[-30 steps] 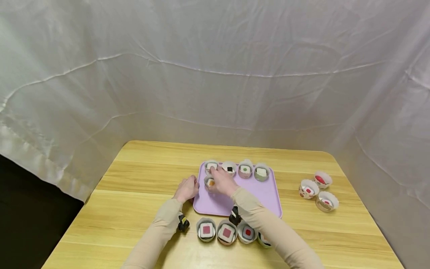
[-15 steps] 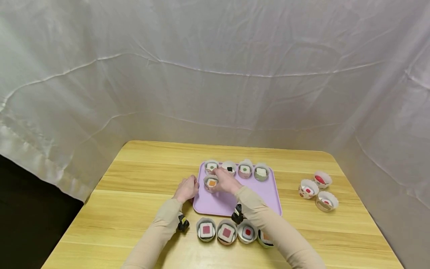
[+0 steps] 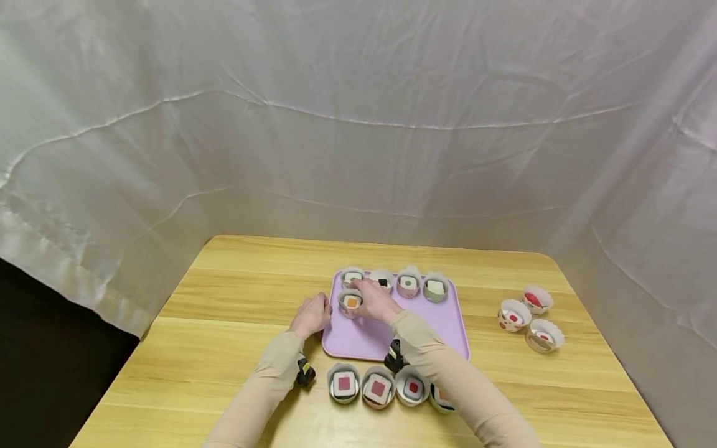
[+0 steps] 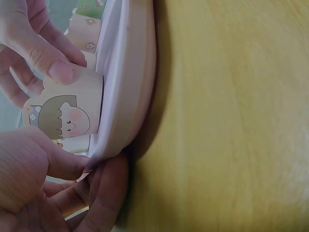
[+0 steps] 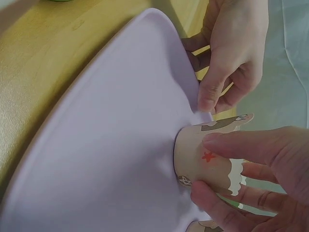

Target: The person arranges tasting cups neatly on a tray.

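My right hand (image 3: 378, 302) grips a scalloped paper baking cup (image 5: 203, 157) between thumb and fingers. The cup stands on the left part of a lilac tray (image 3: 353, 342). Inside it is a white square piece with an orange centre (image 3: 352, 302). My left hand (image 3: 311, 315) pinches the tray's left edge, thumb on the rim (image 4: 130, 63) and curled fingers on the outer side. In the left wrist view the cup (image 4: 89, 94) shows a printed cartoon face. Behind it, similar cups line the tray's far edge, among them a pink one (image 3: 408, 285) and a green one (image 3: 435, 287).
Several filled cups stand in a row in front of the tray, including one with a pink-centred piece (image 3: 344, 384); my right forearm partly covers the rightmost. Three more cups, one patterned (image 3: 513, 316), stand on the wooden table (image 3: 224, 292) at the right.
My right hand has drawn slightly rightward from over the cup, uncovering its orange-centred piece. The cup has shifted slightly toward the back row. My left hand stays on the tray edge.
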The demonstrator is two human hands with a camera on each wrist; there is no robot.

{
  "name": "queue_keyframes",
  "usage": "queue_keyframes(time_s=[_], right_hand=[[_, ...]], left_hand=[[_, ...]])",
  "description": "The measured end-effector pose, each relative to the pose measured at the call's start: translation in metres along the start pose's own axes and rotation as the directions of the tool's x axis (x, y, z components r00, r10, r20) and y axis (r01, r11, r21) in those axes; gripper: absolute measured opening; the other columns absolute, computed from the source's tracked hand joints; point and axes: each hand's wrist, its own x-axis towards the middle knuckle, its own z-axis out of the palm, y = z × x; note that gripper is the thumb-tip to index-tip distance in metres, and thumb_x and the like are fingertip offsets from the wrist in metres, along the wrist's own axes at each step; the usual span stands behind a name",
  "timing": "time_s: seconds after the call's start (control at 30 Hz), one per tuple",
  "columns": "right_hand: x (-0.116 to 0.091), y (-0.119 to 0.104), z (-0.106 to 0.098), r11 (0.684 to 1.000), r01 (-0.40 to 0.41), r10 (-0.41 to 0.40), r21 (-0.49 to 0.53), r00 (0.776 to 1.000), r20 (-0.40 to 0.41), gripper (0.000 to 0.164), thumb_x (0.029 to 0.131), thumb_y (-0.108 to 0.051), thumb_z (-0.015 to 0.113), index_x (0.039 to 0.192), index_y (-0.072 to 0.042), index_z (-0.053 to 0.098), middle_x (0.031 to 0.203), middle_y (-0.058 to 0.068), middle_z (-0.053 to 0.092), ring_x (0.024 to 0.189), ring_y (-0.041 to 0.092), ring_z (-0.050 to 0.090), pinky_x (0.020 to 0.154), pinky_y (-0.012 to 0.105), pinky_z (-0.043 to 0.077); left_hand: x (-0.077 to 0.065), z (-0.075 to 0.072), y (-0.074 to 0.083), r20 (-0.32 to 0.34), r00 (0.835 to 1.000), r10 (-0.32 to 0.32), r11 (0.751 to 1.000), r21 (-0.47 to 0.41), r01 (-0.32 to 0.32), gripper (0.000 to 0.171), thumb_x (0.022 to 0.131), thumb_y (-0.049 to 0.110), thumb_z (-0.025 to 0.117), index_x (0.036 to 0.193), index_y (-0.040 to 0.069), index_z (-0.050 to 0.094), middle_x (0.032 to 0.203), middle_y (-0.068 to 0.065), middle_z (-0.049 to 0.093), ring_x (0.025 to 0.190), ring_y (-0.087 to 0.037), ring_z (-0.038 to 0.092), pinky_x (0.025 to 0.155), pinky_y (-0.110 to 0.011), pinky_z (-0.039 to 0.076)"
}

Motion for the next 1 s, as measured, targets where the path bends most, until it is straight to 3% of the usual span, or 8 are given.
queue_keyframes(time_s=[1.0], right_hand=[[0.0010,0.0012,0.0051,0.999,0.052,-0.052,-0.005,0.998,-0.046,0.059,0.074,-0.007,0.086,0.126,0.000,0.061,0.126,0.020,0.068,0.118,0.038,0.064,0.105,0.050,0.050]], left_hand=[[-0.0013,-0.0005,0.0008,-0.010,1.000,0.002,1.000,-0.003,-0.002,0.011,0.097,0.013,0.057,0.089,0.006,0.057,0.077,-0.011,0.063,0.076,-0.027,0.064,0.069,-0.039,0.052]])
